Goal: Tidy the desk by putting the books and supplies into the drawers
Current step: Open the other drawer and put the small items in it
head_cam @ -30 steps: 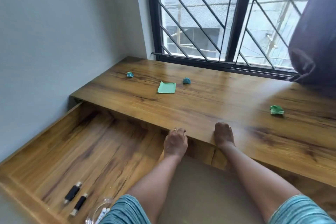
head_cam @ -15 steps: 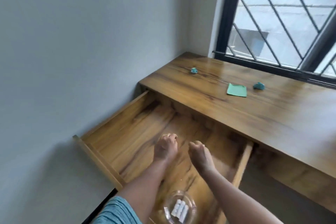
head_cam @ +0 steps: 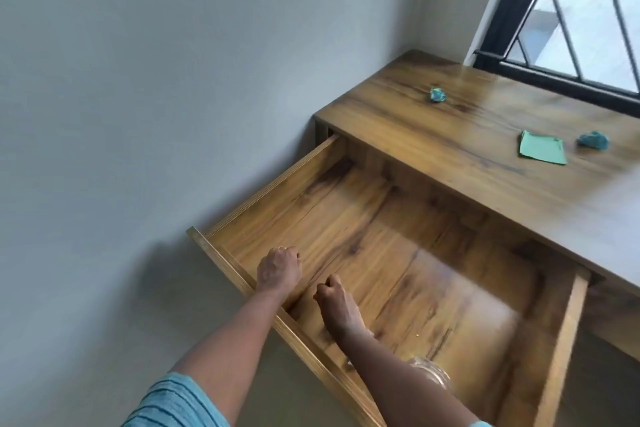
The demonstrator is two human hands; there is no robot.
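Observation:
The wide wooden drawer [head_cam: 381,236] stands pulled out from under the desk [head_cam: 433,149]. Both my hands hover over its front left part with fingers curled, seen from the back, and nothing shows in either. My left hand [head_cam: 278,269] is just inside the front panel [head_cam: 221,262]. My right hand [head_cam: 332,295] is a little to its right, apart from it. A clear glass bowl [head_cam: 433,371] sits in the drawer's front, mostly hidden by my right forearm. On the desk lie a flat green paper [head_cam: 540,147] and two crumpled teal balls [head_cam: 437,95] [head_cam: 593,140].
A grey wall runs along the left side of the drawer and desk. A barred window [head_cam: 571,28] with a black frame stands behind the desk at the upper right. The drawer's right side rail [head_cam: 564,340] juts out toward me.
My head has turned left and down, so the drawer fills the view. Both hands came off the desk's front edge and moved left over the drawer, then further toward its front panel.

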